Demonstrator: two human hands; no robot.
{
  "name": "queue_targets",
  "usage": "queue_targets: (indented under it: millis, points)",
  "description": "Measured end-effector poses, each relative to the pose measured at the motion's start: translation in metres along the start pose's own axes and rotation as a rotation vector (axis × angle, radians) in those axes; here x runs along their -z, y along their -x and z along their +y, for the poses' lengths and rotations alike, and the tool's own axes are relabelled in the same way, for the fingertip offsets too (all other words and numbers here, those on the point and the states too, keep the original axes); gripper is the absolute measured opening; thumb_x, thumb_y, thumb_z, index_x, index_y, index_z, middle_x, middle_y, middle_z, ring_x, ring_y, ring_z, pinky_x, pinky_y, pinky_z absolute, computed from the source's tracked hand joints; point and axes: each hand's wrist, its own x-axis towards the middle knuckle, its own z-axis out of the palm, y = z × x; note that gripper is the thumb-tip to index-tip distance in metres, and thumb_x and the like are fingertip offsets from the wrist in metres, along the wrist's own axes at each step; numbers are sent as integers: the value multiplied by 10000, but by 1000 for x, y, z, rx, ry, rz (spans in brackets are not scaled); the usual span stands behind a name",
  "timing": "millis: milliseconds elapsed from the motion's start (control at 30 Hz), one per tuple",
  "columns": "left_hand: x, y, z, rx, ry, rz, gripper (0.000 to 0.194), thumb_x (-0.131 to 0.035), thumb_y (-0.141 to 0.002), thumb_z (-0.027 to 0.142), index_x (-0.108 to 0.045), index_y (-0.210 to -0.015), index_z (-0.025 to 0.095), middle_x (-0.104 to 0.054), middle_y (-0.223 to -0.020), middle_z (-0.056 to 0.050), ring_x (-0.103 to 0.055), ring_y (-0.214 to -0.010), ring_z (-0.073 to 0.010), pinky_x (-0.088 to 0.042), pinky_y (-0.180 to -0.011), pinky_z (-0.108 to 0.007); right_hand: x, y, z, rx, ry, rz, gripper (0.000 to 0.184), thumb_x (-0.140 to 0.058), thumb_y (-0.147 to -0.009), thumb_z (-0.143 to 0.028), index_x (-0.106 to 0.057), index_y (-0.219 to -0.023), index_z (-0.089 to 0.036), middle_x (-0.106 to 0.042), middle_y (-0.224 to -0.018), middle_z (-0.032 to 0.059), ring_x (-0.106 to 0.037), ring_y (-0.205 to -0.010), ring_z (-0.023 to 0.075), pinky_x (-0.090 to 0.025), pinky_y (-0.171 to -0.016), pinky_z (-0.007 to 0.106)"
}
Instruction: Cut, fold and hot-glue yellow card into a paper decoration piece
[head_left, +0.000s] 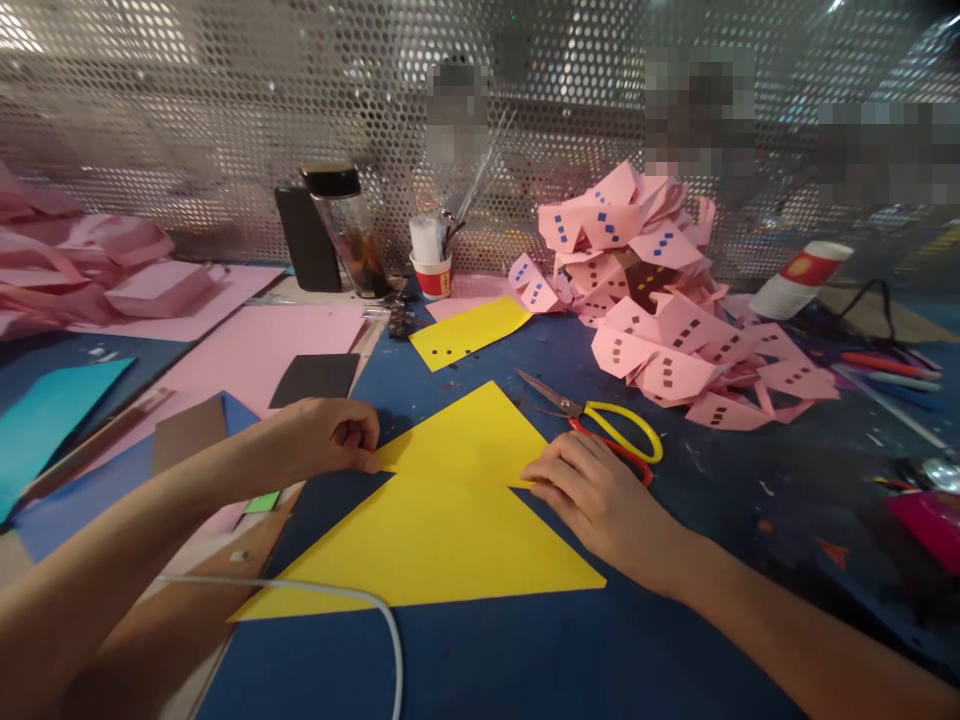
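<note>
Right, the yellow paper (pixel 450 540) lies in the middle of the blue surface (pixel 487 660), its smaller upper triangle pointing away above a broader lower one. And it's a grip at each side: left hand (pixel 337 435) pinching the upper part's left corner, right hand (pixel 600 495) with fingers closed on the right. This looks feather-light, stiff enough to carry a crease, yet likely to buckle if squeezed mid-panel, so corners and edges look the best hold. Watch the borders! A white cable (pixel 398 655) crosses the lower-left part, scissors (pixel 571 408) sit just beyond the right hand, and a yellow strip (pixel 472 335) lies past the tip. More room, I'd judge, on the near side, below that long bottom edge.
</note>
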Motion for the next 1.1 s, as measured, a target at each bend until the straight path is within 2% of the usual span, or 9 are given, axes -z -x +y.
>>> queue_targets:
  millis: [267,900,1100]
  points:
    - [7,2,-4,-72,73,-64,258,-709,-817,446,-693,-878,196,-566,-733,26,-507,-720,-152,-373,-672,-258,-2,1,1,0,-1,14,164,-501,-1055,-201,-646,-1127,-222,-628,-1048,80,-589,-994,239,-500,-909,447]
    - [11,7,-2,-65,-17,-11,274,-739,-820,449,-644,-820,193,-557,-689,42,-497,-664,-139,-337,-628,-259,-1,1,1,-4,-12,-12,156,-504,-1056,-200,-633,-1144,-211,-622,-1081,73,-569,-1016,236,-483,-928,443]
    - [8,4,-12,-90,-12,-3,349,-706,-833,536,-650,-841,192,-575,-700,34,-510,-682,-143,-356,-645,-248,0,1,-1,-11,-20,-4,156,-495,-1059,-202,-635,-1128,-208,-617,-1077,76,-568,-1024,236,-478,-934,437]
